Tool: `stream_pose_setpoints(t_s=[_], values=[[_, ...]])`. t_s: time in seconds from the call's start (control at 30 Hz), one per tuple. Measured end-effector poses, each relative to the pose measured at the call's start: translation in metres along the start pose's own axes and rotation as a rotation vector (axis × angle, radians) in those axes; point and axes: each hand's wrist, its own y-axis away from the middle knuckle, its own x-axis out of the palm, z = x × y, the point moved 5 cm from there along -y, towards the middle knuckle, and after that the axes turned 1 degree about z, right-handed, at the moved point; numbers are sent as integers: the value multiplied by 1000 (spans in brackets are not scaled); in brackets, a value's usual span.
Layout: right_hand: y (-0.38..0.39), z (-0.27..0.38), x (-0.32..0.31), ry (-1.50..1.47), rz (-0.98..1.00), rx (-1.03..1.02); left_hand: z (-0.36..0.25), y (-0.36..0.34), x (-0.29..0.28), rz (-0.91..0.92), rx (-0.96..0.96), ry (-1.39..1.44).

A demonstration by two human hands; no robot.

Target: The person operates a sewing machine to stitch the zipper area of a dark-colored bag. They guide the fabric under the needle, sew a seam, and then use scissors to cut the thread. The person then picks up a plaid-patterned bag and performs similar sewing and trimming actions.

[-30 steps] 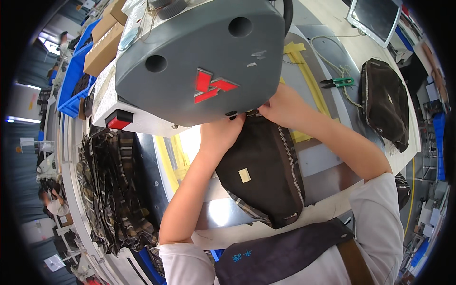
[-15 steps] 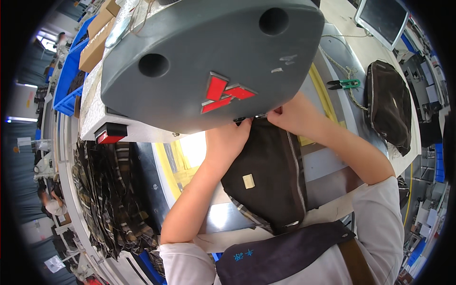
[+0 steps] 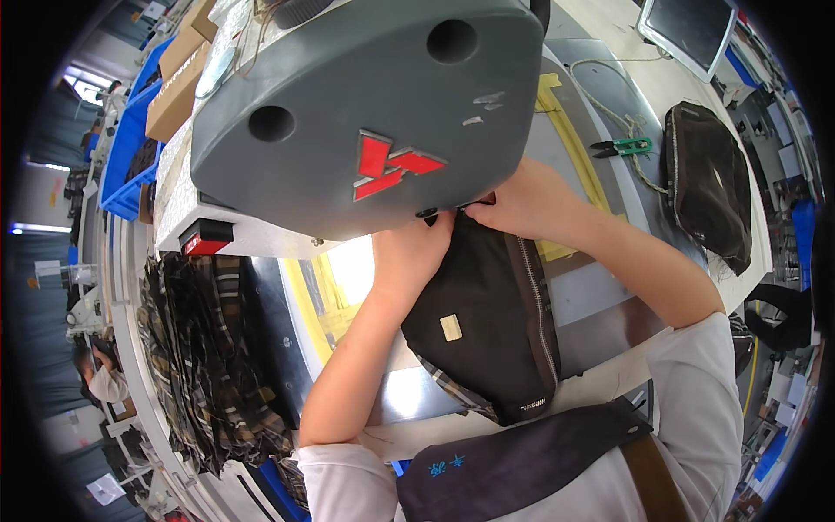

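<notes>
A dark brown fabric bag piece (image 3: 470, 322) with a zipper, a pale patch and a plaid edge lies on the plate under a grey machine head (image 3: 322, 113) with a red emblem. My left hand (image 3: 409, 252) pinches the top left of the piece just below the head; its fingertips are partly hidden there. My right hand (image 3: 522, 204) is closed on the top of the piece beside the zipper end, right of my left hand. Yellow tape (image 3: 322, 304) crosses the plate beneath.
Plaid cloth pieces (image 3: 191, 348) pile at the left, below a blue bin (image 3: 129, 174) and cardboard boxes (image 3: 178, 91). At right are green-handled snips (image 3: 635, 146), cord, another dark bag (image 3: 706, 183) and a screen (image 3: 685, 35). Co-workers show at the far left (image 3: 103, 374) and right (image 3: 774, 317).
The view shifts slightly back and forth, with the machine head looking larger half a second ago. Both my hands stay at the bag's top edge, moving only slightly. A dark-clad figure shows more at right.
</notes>
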Motion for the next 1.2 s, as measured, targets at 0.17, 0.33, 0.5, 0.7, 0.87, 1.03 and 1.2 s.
stream_pose_setpoints(t_s=[0.17,0.33,0.5,0.7,0.87,1.03,1.2], values=[[-2,-3,2,-44,41,-12,1,0,0,31,-5,-3],[-4,-7,7,-108,76,-24,5,1,1,58,-8,26],[-3,-9,8,-130,53,-45,1,0,-2,102,-54,-4],[10,-9,4,-247,-83,14,5,-2,-4,-4,81,86],[6,-8,3,-228,-127,-1,-1,-6,-6,101,22,49],[1,-6,9,-167,-149,-40,1,-9,-5,109,40,42],[2,-7,10,-161,-196,-39,0,-10,-3,94,70,26]])
